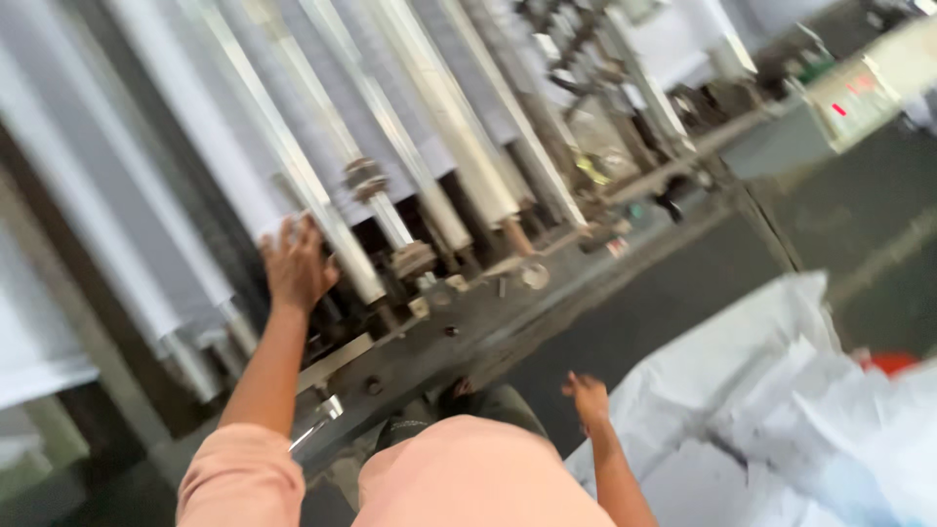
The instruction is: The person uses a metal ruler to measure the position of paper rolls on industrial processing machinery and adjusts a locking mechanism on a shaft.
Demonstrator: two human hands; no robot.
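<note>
Peach sleeves nearest, the left hand presses open-fingered against a machine roller, the right hand hanging empty over white sacks; steadying seemingly precedes adjustment.

A dark grey floor runs along the base of a long machine, its steel frame bolted and greasy. White rolls slant across its upper part. A heap of white sacks lies on the floor. Further off stands a pale cabinet. The light is dim and even.
</note>
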